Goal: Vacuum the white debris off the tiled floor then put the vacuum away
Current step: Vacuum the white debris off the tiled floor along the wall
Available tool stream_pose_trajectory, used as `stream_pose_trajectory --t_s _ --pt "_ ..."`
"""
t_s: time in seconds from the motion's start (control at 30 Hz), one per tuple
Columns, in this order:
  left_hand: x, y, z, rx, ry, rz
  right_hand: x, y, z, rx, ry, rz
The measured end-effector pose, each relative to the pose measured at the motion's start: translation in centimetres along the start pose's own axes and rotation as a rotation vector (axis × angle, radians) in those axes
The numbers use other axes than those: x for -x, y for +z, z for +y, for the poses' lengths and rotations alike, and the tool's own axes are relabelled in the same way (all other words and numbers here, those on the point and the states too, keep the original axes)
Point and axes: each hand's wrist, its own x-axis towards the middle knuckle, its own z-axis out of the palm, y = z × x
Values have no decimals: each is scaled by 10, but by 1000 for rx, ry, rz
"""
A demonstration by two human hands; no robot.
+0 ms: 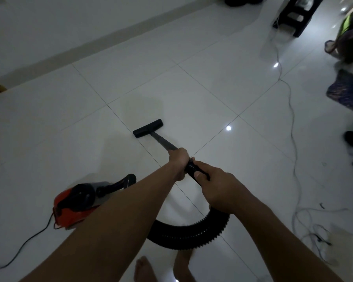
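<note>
Both hands on black vacuum wand [163, 141], flat black floor nozzle [148, 128] down on glossy white tiled floor [192, 94].
Left hand [178, 159] wrapped around wand; right hand [214, 187] clamped on black ribbed hose [192, 234]; red-black canister [75, 204] at 8 o'clock.

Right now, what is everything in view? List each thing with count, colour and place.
Nozzle: one, black, flat on the floor, centre.
Wand: one, dark, running from nozzle to hands.
Hose: one, black, ribbed, looping low centre.
Vacuum: one, red and black, low left.
Cord: one, black, trailing left from vacuum.
Cable: one, white, along the right side.
Mat: one, dark, right edge.
Stool: one, black, top right.
Floor: white tiles.
Left hand: on the wand.
Right hand: on the hose cuff.
Feet: two, bare, bottom.
</note>
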Motion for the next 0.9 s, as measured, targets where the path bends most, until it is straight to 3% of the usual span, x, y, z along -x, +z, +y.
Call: stream_pose_trajectory --t_s 0.33,0.9 --pt "29 -13 -51 -9 -8 6 51 26 14 7 59 -25" --pt "83 3 -106 -114 -15 -81 121 56 54 -119 128 120"
